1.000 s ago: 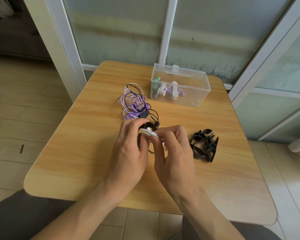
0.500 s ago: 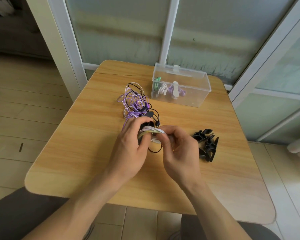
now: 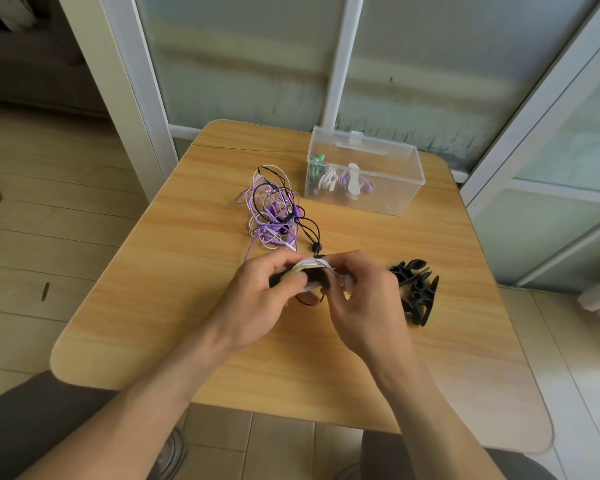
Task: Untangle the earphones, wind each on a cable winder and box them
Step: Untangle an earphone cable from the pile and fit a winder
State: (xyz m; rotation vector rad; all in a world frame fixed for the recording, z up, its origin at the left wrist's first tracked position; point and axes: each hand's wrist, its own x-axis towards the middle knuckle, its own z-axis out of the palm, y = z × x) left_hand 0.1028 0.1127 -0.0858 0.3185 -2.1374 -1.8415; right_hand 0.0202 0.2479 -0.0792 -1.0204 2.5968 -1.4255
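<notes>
Over the middle of the wooden surface, both hands meet around a black cable winder with white earphone cord wrapped on it. The left hand has its fingers curled round the winder's left end, thumb pressed on top of the white turns. The right hand pinches the cord at the winder's right side with curled fingers. A loop of black cable hangs below the hands, just above the wood.

Beyond the hands lies a tangle of purple, white and black earphones, loose on the surface, with a black strand trailing from it toward the winder. To its right, near the far edge, stands a clear plastic box with its lid up; inside are wound earphones in green, white and purple. A heap of spare black winders rests just beside the right hand, on its outer side
</notes>
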